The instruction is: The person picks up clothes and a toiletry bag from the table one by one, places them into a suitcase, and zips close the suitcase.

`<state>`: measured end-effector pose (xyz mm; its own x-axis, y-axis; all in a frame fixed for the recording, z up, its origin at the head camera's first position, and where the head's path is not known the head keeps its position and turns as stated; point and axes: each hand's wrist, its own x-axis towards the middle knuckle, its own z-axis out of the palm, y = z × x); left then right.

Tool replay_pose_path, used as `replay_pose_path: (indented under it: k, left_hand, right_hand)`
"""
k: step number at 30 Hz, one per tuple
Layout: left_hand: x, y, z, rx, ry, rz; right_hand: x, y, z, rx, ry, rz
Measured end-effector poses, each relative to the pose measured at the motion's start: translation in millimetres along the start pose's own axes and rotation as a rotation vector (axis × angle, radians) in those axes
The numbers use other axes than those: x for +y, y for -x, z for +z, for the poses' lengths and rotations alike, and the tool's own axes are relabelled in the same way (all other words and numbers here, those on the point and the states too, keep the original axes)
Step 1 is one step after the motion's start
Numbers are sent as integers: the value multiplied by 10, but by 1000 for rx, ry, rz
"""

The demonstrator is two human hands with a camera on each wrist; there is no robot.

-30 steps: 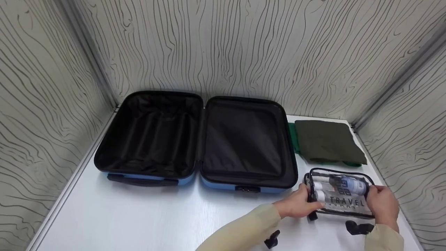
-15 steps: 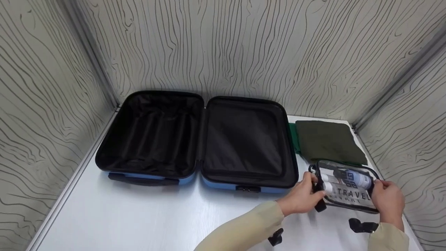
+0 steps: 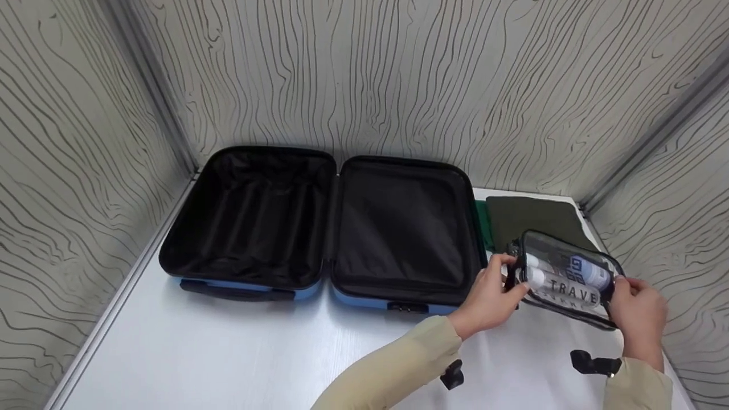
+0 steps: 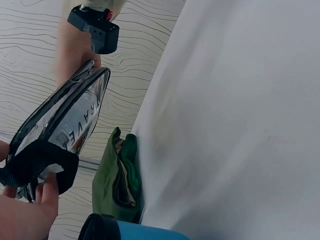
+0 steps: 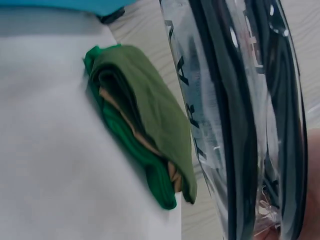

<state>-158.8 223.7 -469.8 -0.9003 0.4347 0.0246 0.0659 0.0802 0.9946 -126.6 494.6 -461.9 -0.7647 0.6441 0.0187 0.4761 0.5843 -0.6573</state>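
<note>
Both hands hold a clear toiletry bag with black piping and "TRAVEL" printed on it, raised above the table. Inside show white-capped clear bottles and a blue bottle. My left hand grips its left end, where the left wrist view shows fingers at a black strap. At the opposite end, my right hand pinches the bag's edge; the right wrist view shows little of that hand. The bag tilts, right end lower in the head view, and partly covers the folded olive cloth behind it.
An open blue suitcase lies left of the bag, with a deep black-lined half and a half with a flat black lining panel. Green cloth lies under the olive one. Wood-patterned walls enclose the white table.
Both hands have lifted the toiletry bag and moved it away from me, towards the folded cloth. Its right end now hangs lower. The suitcase stays in place.
</note>
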Motion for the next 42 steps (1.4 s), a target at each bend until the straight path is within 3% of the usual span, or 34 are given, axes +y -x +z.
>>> replay_pose_path:
  k: [7,12,17,21,31,36,42]
  left_hand:
    - [32,-91,-161,87,36,-4]
    - [26,-149,-287,155,-11,25]
    - [22,-207,-432,182,24,79]
    - [22,-256,-540,221,50,85]
    - [15,-374,-827,354,103,143]
    - [2,-397,-948,363,143,170]
    - [26,-401,-1095,365,209,138]
  right_hand:
    - [-180,47,83,-59,-51,-7]
    - [-324,68,160,-75,-105,-13]
    - [-463,83,230,-119,-168,-18]
    - [-560,119,288,-159,-224,-30]
    - [-778,191,425,-254,-302,-39]
    - [-880,232,494,-276,-348,-72]
    - [-1048,283,584,-284,-380,-101]
